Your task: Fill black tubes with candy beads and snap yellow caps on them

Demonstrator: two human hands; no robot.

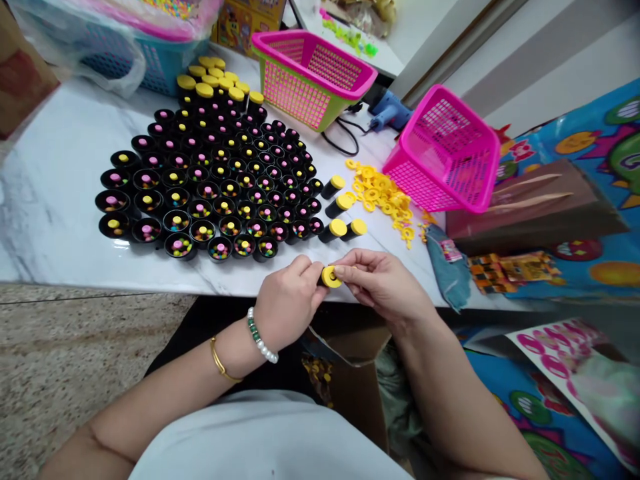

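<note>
At the front edge of the table, my left hand (287,300) is wrapped round a small black container with a yellow ring-shaped cap (331,277) on its end. The fingers of my right hand (385,283) are pinched at that cap, the thumb lying on its face; whether they hold a separate piece I cannot make out. Just beyond my hands stand several yellow-capped black containers (336,229). To the left spreads a large group of open black cups (203,230) with coloured beads and a pink or yellow knob in each.
A pile of yellow ring pieces (375,187) lies beside a tilted pink basket (440,153). Behind are a pink-and-green basket (300,83), a blue glue gun (390,112) with its cord, and more yellow-capped containers (205,90). A cardboard box (357,393) sits below the table edge.
</note>
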